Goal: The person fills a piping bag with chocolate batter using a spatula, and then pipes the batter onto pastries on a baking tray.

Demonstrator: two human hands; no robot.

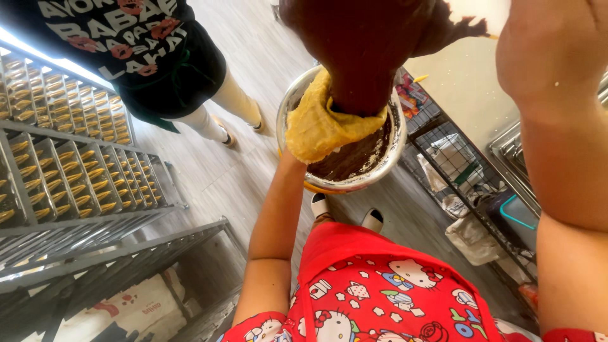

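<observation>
Left hand [311, 130]: wrapped in a yellow cloth [316, 123], clenched on the near-left rim of a round metal bowl [396, 136]; fingers themselves hidden under the cloth. Bowl is held out in front of the body at mid-frame, above the floor, its inner wall smeared with dark brown batter [354, 158] and pale streaks.

Right hand [551, 47]: raised high at the far right, very close to the lens, seen from the back of the wrist. Whether it is clenched or slack cannot be told; fingers out of view.

Above the bowl: a large dark brown mass [361, 44] hangs down into the bowl mouth, lower end meeting the cloth and the batter. What holds it up is not visible.

Near edge: red patterned apron [380, 291], two white shoe tips [345, 212] below the bowl.

Left: rack of trays [69, 171] filled with rows of small golden moulded pieces. Far left: a second person [164, 69] in a dark printed top, standing on the grey plank floor [240, 171]. Right: wire shelving [456, 164] holding bags and containers.
</observation>
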